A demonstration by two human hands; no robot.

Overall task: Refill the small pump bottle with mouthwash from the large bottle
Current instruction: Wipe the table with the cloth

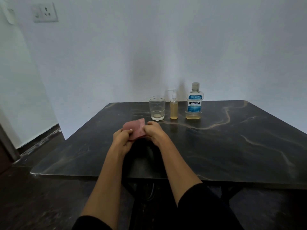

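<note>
Pump bottle [174,107]: stands upright at the far edge of the table [232,146], between the glass [157,108] and the large bottle [194,102]; apart from both.
Pump bottle look: slim, clear, white pump head fitted; amber liquid reaches most of the way up the body.
Large bottle: upright, cap on, blue label; only a shallow amber layer at the bottom.
Glass: upright, a trace of liquid at the base.
Row placement: the three items line up within reach, probably staged for pouring.
Left hand [122,138]: fingers curled, pinching the cloth [135,128].
Right hand [153,132]: curled on the opposite edge of the cloth.
Cloth: pink, folded, held between both hands just above the table; likely for wiping spills.
Bottles: neither is touched.
</note>
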